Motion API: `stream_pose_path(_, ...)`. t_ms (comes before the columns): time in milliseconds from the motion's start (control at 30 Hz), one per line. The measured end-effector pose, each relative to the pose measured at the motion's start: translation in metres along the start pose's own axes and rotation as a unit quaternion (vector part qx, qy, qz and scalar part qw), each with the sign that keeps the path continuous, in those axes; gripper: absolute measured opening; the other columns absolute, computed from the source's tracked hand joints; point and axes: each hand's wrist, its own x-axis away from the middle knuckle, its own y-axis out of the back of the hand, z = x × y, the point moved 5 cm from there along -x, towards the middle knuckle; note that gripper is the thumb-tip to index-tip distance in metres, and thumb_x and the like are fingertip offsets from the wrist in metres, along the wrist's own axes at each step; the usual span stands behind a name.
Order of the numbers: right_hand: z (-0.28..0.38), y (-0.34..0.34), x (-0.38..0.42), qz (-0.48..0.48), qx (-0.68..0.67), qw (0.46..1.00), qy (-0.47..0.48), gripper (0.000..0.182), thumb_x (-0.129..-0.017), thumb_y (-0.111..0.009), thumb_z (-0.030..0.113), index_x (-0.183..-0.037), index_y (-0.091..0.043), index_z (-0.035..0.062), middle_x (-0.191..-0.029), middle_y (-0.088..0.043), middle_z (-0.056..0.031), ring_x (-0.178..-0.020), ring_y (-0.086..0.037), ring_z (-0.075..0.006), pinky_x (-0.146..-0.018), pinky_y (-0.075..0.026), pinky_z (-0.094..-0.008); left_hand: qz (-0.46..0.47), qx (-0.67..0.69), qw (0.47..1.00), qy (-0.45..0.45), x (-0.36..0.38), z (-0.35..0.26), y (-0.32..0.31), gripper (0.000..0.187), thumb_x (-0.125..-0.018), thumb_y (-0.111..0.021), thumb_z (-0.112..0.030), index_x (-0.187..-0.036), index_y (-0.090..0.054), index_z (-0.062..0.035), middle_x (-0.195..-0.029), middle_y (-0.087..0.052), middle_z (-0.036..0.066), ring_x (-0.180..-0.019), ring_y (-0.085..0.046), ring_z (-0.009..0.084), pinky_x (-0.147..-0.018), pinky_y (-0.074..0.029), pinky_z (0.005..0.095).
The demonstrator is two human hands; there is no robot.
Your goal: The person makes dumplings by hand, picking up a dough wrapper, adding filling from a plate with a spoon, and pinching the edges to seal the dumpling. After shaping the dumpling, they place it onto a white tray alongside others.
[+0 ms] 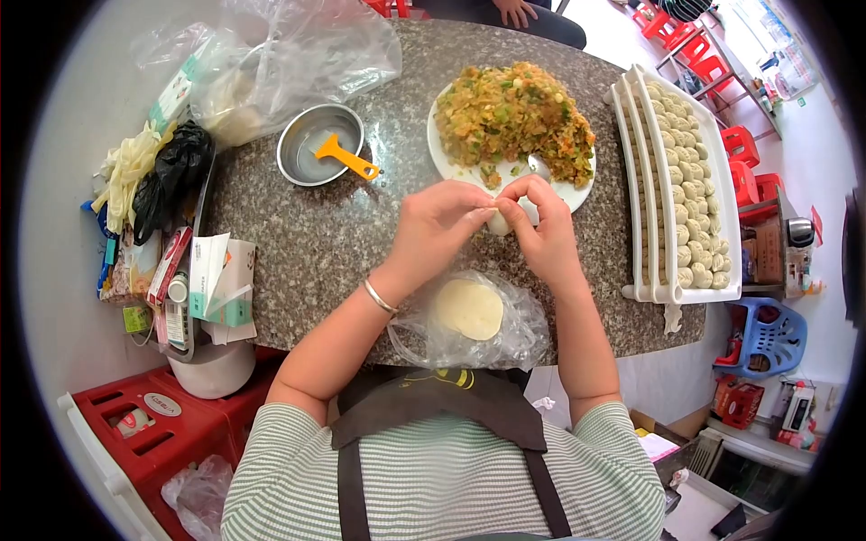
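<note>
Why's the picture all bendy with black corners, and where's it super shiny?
Head view: probably a wide lens, bowing the white trays and leaving black corners; head view: glare on the table beside the metal bowl, strong light toward the upper right.

Scene is brightly lit; strongest light is seen at upper rt., where bg. is nearly blown out. Glare is thrown on the speckled grey-brown stone bench [298, 248] nr. the round silver metal bowl [299, 160]. Edges are bent by fisheye distortion; corners are blacked out.
</note>
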Motion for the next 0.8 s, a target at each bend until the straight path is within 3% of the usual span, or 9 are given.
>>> stream_pose_path(67,-0.004,-0.002,0.002,-0.025,-0.009,1.000,-0.017,0.010,-0.086,-0.065,0.007,-0.091,-0.061,-0.0006,-0.087,-0.061,-0.0132,-0.085,-0.060,-0.0281,-0.078,-0.047,-0.0354,-0.006,0.000,1.000,-0.004,0.001,0.002,-0.001,0.010,-0.085,-0.070,-0.004,-0.094,-0.072,-0.0005,-0.094,-0.070,0.008,-0.087,-0.067,0.0156,-0.078,-0.053,0.0291)
stream_pose_path(267,0.001,-0.002,0.001,-0.045,0.005,0.999,0.015,0.009,-0.086,-0.064,0.006,-0.091,-0.061,-0.0007,-0.088,-0.062,-0.0141,-0.085,-0.060,-0.0285,-0.078,-0.047,-0.0357,-0.017,0.023,0.999,0.034,0.001,0.005,0.001,0.008,-0.086,-0.069,-0.004,-0.094,-0.070,0.0001,-0.097,-0.068,0.007,-0.089,-0.066,0.0143,-0.079,-0.053,0.0287)
stream_pose_path(333,-0.004,-0.002,0.002,-0.045,-0.010,0.999,-0.003,0.009,-0.086,-0.064,0.006,-0.091,-0.061,-0.0008,-0.088,-0.062,-0.0142,-0.084,-0.060,-0.0284,-0.078,-0.047,-0.0359,-0.013,0.092,0.990,0.104,0.001,0.007,0.001,0.009,-0.087,-0.069,-0.004,-0.095,-0.070,0.0002,-0.098,-0.068,0.006,-0.090,-0.065,0.0135,-0.078,-0.053,0.0281)
stream_pose_path(400,-0.006,0.000,0.002,-0.044,-0.024,0.998,-0.022,0.009,-0.086,-0.064,0.007,-0.091,-0.061,-0.0008,-0.088,-0.062,-0.0143,-0.084,-0.060,-0.0283,-0.078,-0.047,-0.0361,-0.004,0.083,0.992,0.094,0.001,0.009,0.002,0.009,-0.087,-0.069,-0.003,-0.095,-0.070,-0.0001,-0.098,-0.068,0.006,-0.090,-0.064,0.0131,-0.077,-0.052,0.0278)
stream_pose_path(467,-0.003,0.000,0.000,-0.006,-0.020,1.000,-0.022,0.010,-0.091,-0.063,0.008,-0.090,-0.060,-0.0012,-0.088,-0.062,-0.0090,-0.085,-0.058,-0.0200,-0.079,-0.045,-0.0302,0.004,0.075,0.994,0.083,0.001,0.011,0.002,0.009,-0.087,-0.069,-0.003,-0.095,-0.071,-0.0004,-0.098,-0.068,0.006,-0.089,-0.064,0.0127,-0.077,-0.052,0.0274)
stream_pose_path(600,0.000,-0.003,0.000,0.005,0.004,1.000,0.004,0.009,-0.091,-0.063,0.008,-0.091,-0.060,-0.0007,-0.088,-0.062,-0.0090,-0.084,-0.058,-0.0199,-0.079,-0.045,-0.0301,0.006,0.041,0.998,0.045,0.001,0.006,0.002,0.009,-0.086,-0.069,-0.004,-0.094,-0.071,0.0002,-0.096,-0.068,0.006,-0.087,-0.064,0.0116,-0.075,-0.052,0.0268)
stream_pose_path(667,0.000,-0.004,0.001,-0.028,-0.005,1.000,-0.009,0.009,-0.086,-0.065,0.006,-0.090,-0.060,-0.0007,-0.087,-0.062,-0.0141,-0.084,-0.061,-0.0291,-0.076,-0.047,-0.0360,0.002,0.021,0.999,0.042,0.002,0.005,0.001,0.009,-0.086,-0.069,-0.004,-0.093,-0.071,0.0005,-0.096,-0.069,0.006,-0.086,-0.064,0.0110,-0.074,-0.052,0.0265)
stream_pose_path(800,0.009,-0.006,0.000,-0.020,-0.008,1.000,0.018,0.008,-0.086,-0.065,0.005,-0.090,-0.060,-0.0009,-0.087,-0.062,-0.0142,-0.084,-0.061,-0.0298,-0.076,-0.047,-0.0361,-0.019,0.042,0.996,0.078,0.004,0.002,0.002,0.010,-0.087,-0.069,-0.006,-0.095,-0.070,-0.0004,-0.096,-0.068,0.005,-0.086,-0.064,0.0092,-0.074,-0.052,0.0250)
